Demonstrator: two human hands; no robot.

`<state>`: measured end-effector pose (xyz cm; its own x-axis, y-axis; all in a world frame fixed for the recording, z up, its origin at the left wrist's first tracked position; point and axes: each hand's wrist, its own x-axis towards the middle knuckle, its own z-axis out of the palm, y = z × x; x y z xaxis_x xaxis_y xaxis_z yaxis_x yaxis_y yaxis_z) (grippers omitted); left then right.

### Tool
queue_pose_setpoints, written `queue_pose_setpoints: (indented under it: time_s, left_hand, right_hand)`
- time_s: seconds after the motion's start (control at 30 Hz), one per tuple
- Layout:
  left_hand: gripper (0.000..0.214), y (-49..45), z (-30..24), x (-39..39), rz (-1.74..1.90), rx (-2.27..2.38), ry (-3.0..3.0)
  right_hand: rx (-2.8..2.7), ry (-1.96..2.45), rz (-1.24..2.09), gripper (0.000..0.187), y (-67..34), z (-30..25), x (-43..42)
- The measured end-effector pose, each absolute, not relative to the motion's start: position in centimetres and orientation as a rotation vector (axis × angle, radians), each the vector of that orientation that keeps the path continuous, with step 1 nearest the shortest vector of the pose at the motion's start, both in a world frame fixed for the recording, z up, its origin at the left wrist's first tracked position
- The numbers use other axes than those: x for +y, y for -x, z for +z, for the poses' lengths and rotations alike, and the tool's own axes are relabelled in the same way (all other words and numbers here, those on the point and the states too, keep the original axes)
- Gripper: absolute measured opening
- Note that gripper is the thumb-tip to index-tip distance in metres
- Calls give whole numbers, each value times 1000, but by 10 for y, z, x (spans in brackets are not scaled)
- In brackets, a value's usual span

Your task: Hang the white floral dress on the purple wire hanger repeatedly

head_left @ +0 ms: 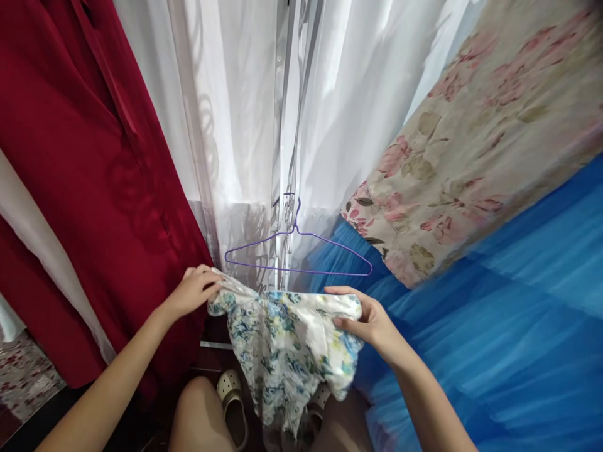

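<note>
A white garment with a blue, green and yellow floral print [287,339] hangs between my two hands, above my knees. My left hand [195,290] pinches its upper left corner. At the upper right, my right hand [360,317] grips the cloth, thumb in front and fingers behind. Just above the garment's top edge a thin purple clothes hanger [301,233] hangs by its hook from a white metal frame [288,138]. Nothing is on the hanger, and neither hand touches it. The garment's lower end bunches and narrows between my legs.
A long red cloth [94,188] hangs at the left, with white curtains [235,113] behind the frame. To the right are a beige floral cloth [452,163] and blue tulle [494,326]. A clog-style shoe [233,408] shows below, partly hidden.
</note>
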<state>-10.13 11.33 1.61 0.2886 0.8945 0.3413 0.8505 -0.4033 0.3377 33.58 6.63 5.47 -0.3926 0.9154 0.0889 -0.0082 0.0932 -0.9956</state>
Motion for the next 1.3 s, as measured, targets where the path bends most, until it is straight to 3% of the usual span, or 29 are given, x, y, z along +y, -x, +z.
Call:
queue_pose_setpoints:
  time_s: [0.27, 0.43, 0.53, 0.77, 1.0, 1.07, 1.17, 1.23, 1.3]
  left_hand:
    - [31, 91, 64, 159, 900, 1664, -2443]
    - [37, 57, 83, 145, 978, 1306, -2331]
    - [38, 41, 89, 141, 1105, 1369, -2272]
    - [35, -7, 104, 130, 1313, 1582, -2517]
    - [27, -14, 84, 137, 1444, 1566, -2506]
    - [24, -12, 83, 139, 1414, 1603, -2535]
    - [21, -7, 87, 140, 1397, 1653, -2515]
    - [22, 2, 89, 140, 1461, 1630, -2448]
    - [30, 16, 84, 142, 1561, 1593, -2329]
  right_hand:
    - [-1741, 1128, 763, 79, -323, 46, 110]
    - [-1905, 1292, 514, 68, -343, 42, 138]
    - [-2012, 1232, 484, 55, -335, 42, 134]
    - [-2040, 1055, 648, 55, -314, 37, 94]
    - [-1528, 1117, 489, 96, -350, 41, 82]
    - [-1573, 1199, 434, 88, -363, 53, 91]
    - [-1739, 1265, 520, 51, -378, 79, 99]
    - [-1798, 1202, 790, 29, -385, 95, 97]
    - [-1809, 1129, 1182, 19, -389, 105, 92]
